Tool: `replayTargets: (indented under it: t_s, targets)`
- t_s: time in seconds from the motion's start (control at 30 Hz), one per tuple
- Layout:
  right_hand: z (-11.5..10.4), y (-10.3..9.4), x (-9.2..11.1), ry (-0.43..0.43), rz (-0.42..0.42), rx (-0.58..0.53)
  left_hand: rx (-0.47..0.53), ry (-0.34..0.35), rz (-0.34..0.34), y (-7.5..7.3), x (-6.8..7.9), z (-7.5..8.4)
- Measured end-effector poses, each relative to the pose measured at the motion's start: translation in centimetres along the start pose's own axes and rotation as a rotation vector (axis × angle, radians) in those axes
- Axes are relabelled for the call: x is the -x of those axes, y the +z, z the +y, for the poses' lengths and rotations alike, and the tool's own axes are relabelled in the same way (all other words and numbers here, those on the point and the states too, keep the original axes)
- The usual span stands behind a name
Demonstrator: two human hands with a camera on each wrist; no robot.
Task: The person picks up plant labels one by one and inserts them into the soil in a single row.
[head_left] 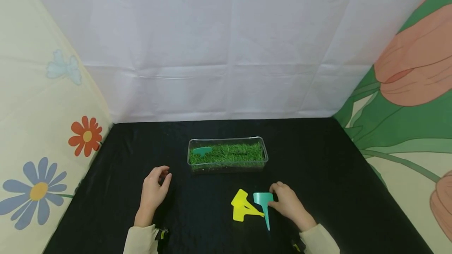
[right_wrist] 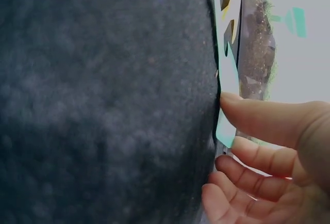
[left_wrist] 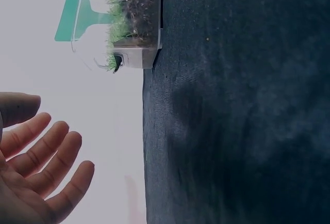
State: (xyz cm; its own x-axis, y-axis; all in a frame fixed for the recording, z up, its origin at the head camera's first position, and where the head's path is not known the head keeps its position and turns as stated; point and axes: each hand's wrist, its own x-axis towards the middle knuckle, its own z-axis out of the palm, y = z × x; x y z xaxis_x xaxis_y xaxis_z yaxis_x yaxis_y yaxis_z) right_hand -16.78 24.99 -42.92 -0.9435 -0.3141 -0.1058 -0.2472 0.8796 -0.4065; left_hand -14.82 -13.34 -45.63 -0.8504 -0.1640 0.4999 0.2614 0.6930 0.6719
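My right hand (head_left: 287, 203) is at the right edge of a teal T-shaped plant label (head_left: 263, 198) lying on the black cloth. In the right wrist view, the thumb and index finger pinch the broad end of this teal label (right_wrist: 227, 126). Two yellow plant labels (head_left: 240, 209) lie overlapping just left of it, their stems reaching the teal stem. My left hand (head_left: 153, 189) hovers left of the clear planter box, fingers loosely bent and holding nothing. A second teal label (left_wrist: 77, 18) stands upright in the grass at the box's left end.
The clear plastic box (head_left: 227, 166) holds green grass (head_left: 229, 153) over dark soil and stands mid-table, beyond both hands. A black cloth (head_left: 141, 140) covers the table. White fabric (head_left: 183, 50) hangs behind, with flower-printed cloths at both sides.
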Motion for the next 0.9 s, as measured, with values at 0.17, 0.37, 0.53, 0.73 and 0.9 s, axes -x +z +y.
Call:
replayTargets:
  t_s: [0.17,0.37,0.53,0.73,0.9]
  targets:
    - [-0.2,-0.2,0.2,0.033,0.011,-0.057,-0.002,0.005,0.001,0.0,0.0,-0.1]
    - [0.0,-0.5,0.2,0.014,0.004,-0.167,-0.008,0.021,0.011,0.1,0.0,-0.2]
    - [0.2,-0.8,0.2,-0.087,0.022,-0.201,-0.006,0.024,0.009,0.1,0.0,-0.2]
    - [0.2,-0.9,0.2,-0.143,0.103,-0.218,-0.009,0.025,0.010,0.1,0.0,-0.1]
    - [0.0,-1.1,0.2,-0.150,0.135,-0.248,-0.005,0.036,0.016,0.1,0.0,-0.2]
